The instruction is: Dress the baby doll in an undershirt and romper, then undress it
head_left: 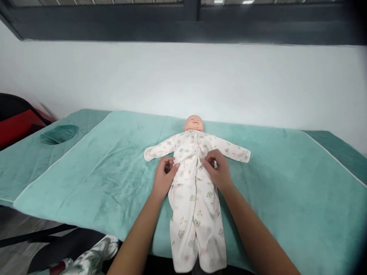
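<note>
A baby doll [194, 123] lies on its back, dressed in a white baby romper [187, 206] printed with small animals. Its sleeves spread out to both sides, and the legs reach toward me past the bed's near edge. With curled fingers, my left hand [166, 175] pinches the romper at the left side of the waist. My right hand [218, 168] has thumb and fingers drawn together on the cloth just right of the front opening, at belly height. The fingertips partly hide the fabric they touch.
Under the doll is a bed with a green cover [86, 172], which has a round hole [60, 134] at the left. A white wall [183, 80] runs behind it. At lower left are a black chair [63, 244] and patterned cloth [96, 258]. A red and black item [17, 124] stands far left.
</note>
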The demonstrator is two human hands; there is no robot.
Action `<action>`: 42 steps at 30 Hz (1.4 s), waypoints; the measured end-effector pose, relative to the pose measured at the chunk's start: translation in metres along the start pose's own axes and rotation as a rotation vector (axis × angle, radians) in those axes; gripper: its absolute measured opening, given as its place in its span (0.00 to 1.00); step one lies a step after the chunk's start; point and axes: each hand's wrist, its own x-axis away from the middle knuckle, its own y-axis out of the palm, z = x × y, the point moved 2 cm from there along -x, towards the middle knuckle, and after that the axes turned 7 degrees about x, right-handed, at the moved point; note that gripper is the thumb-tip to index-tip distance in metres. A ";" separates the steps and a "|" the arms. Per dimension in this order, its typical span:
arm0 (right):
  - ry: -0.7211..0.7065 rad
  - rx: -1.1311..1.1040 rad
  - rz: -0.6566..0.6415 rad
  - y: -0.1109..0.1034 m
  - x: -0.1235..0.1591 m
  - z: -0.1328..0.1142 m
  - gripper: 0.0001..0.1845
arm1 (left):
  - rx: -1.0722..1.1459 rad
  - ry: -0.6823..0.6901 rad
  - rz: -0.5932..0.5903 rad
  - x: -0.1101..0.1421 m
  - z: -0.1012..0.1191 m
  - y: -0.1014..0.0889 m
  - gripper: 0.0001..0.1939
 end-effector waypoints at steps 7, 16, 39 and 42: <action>0.034 0.116 -0.034 -0.025 0.064 0.014 0.16 | -0.153 -0.056 -0.057 0.033 -0.006 -0.012 0.18; 0.129 0.013 -0.153 -0.039 0.079 0.007 0.14 | -0.091 -0.067 0.054 0.035 -0.005 -0.028 0.22; 0.464 0.524 0.241 -0.142 -0.049 0.166 0.19 | -1.012 -0.021 0.148 -0.065 -0.040 -0.086 0.24; 0.482 0.539 0.326 -0.143 -0.050 0.166 0.22 | -1.022 -0.057 0.187 -0.065 -0.042 -0.087 0.23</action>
